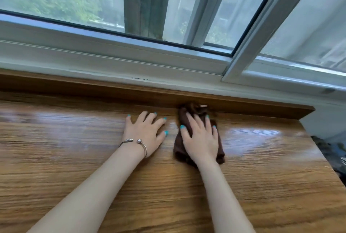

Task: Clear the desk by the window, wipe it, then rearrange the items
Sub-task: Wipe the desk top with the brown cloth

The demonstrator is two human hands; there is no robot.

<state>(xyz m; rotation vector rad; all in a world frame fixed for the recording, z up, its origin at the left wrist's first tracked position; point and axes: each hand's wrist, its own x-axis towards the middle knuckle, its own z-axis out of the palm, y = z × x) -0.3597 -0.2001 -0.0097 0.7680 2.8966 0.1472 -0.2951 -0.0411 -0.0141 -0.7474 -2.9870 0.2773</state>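
1. Progress: the wooden desk [74,157] shows no items, so clearing appears complete. Wiping is in hand. Rearranging is judged still to come.
2. The right hand [200,137] lies flat, fingers straight, pressing the brown cloth [179,148] onto the desk just beside the raised back ledge [93,88].
3. The left hand [145,131] rests flat and spread on bare wood, just left of the cloth, holding nothing.
4. Materials: the desk is glossy, grained laminate with sheen right of the cloth; the cloth is soft and crumpled.

Head view over the desk [74,157]
Looks forward and down from close above, facing the desk's back edge and the window [168,8].
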